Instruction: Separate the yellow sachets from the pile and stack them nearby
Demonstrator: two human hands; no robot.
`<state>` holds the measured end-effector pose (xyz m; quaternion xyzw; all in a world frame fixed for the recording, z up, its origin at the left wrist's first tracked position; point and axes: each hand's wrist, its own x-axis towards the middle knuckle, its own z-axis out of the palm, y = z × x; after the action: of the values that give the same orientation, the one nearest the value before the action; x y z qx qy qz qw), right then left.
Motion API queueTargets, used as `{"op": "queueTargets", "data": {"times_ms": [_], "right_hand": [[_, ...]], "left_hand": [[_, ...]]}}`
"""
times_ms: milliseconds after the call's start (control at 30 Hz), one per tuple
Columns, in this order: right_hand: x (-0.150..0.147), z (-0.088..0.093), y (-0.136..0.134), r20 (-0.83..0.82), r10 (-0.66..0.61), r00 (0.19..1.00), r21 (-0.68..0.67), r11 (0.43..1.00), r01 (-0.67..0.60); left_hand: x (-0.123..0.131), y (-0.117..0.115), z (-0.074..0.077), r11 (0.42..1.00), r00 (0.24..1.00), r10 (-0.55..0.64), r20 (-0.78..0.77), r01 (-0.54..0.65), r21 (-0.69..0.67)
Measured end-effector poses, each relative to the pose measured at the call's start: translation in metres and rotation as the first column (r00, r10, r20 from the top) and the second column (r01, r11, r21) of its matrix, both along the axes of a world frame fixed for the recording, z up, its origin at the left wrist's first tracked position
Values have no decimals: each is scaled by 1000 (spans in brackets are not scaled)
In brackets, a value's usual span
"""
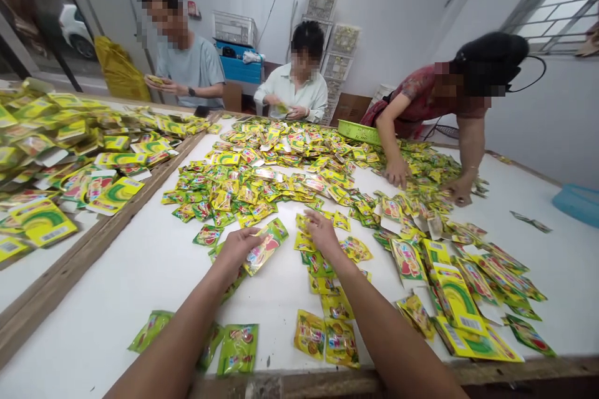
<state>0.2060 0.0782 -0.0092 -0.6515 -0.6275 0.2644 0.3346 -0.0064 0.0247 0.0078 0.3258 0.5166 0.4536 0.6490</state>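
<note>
My left hand (pixel 239 250) is closed on the near left edge of a small flat carton (pixel 266 248) with a red fruit picture and coloured letters. The carton is tilted just above the table. To its right, my right hand (pixel 322 234) has its fingers bent onto a yellow sachet (pixel 303 225) at the near edge of the pile. Below that hand runs a line of yellow and green sachets. Nearer me lie two yellow-orange sachets (pixel 325 338) side by side. A green sachet (pixel 238 349) lies by my left forearm, which partly covers other green ones.
A large heap of sachets (pixel 262 181) spreads across the white table (pixel 182 274). Yellow cartons (pixel 456 296) are stacked at right; more cartons (pixel 47 218) lie beyond a wooden strip (pixel 116 218) at left. Three people work opposite, one reaching into the heap near a green basket (pixel 359 131).
</note>
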Motion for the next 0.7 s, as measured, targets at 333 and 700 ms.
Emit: {"op": "queueTargets", "data": {"times_ms": [333, 700], "right_hand": [[19, -14, -4, 4, 5, 1000, -36, 999, -5], [17, -3, -14, 562, 161, 812, 148, 946, -290]], "left_hand": [[2, 3, -5, 1000, 997, -9, -79, 10, 14], [1, 4, -6, 998, 992, -34, -125, 40, 43]]}}
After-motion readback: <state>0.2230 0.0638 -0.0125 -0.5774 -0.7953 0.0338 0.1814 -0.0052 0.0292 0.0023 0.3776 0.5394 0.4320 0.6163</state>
